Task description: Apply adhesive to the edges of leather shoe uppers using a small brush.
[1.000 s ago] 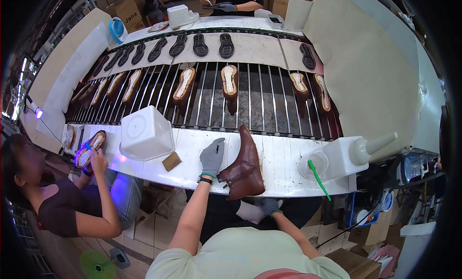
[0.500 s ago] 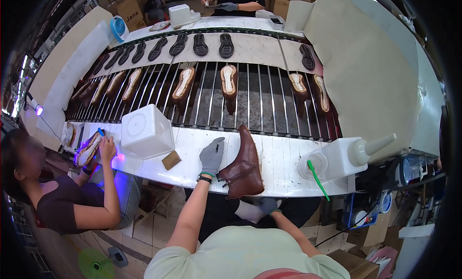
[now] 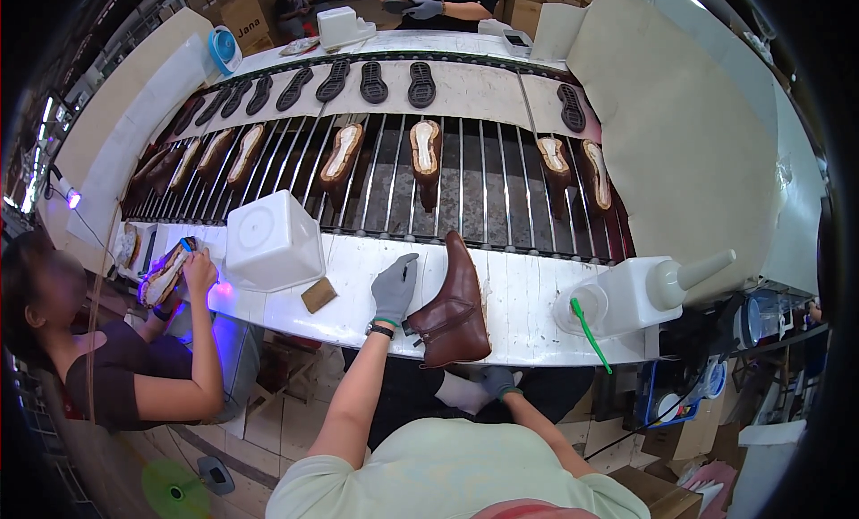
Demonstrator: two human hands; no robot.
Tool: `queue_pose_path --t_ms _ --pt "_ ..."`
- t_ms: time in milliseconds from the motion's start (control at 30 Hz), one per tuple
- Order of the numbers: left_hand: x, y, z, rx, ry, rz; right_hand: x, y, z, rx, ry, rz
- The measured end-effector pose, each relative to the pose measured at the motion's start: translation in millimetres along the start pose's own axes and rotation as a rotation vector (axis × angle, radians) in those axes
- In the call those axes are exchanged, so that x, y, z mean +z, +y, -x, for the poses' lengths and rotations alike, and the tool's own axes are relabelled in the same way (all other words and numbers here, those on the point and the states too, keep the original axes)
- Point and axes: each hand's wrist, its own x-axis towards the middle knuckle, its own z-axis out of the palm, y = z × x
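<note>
At the left, what has changed since a second ago is a co-worker's (image 3: 125,367) doing: the brush (image 3: 188,244), blue-tipped, is now at the upper end of a sole (image 3: 164,279), where it was at the middle, and the co-worker's hand (image 3: 199,273) is higher with it; for the work at the boot this seems to change nothing, as that piece is apart from it; next come a white tub (image 3: 273,242) and a brown block (image 3: 318,295), both in the same places; then the left hand (image 3: 394,286), gloved in grey, rests back upward on the surface (image 3: 537,322), forearm reaching in from below, fingers close together and pointing away; I cannot tell whether the palm covers anything; just to its right the boot (image 3: 455,313), brown, lies on its side, toe away and sole to the right, unmoved, which suggests a pause in its handling; the right hand (image 3: 499,382), also gloved, is low, beyond the surface's near edge, by a pale piece (image 3: 463,394); its grip cannot be told; at the far right lie a white bottle (image 3: 640,291) and a green handle (image 3: 586,331).
</note>
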Motion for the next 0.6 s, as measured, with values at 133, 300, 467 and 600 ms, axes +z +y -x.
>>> queue_pose_path --t_ms 133,300,467,600 --pt "2.0 2.6 -1.6 0.009 0.0 0.017 6.6 8.6 -1.7 -0.027 0.03 -0.002" --pt "-1.1 2.1 -2.0 0.004 0.003 -0.026 1.3 4.7 -2.7 0.007 -0.016 0.005" --pt "-5.0 10.6 2.0 -0.067 -0.043 0.02 4.2 2.9 2.2 -0.03 0.057 0.018" --pt "-2.4 3.7 1.9 -0.081 -0.044 0.016 -0.4 -1.0 1.4 0.024 0.022 0.02"
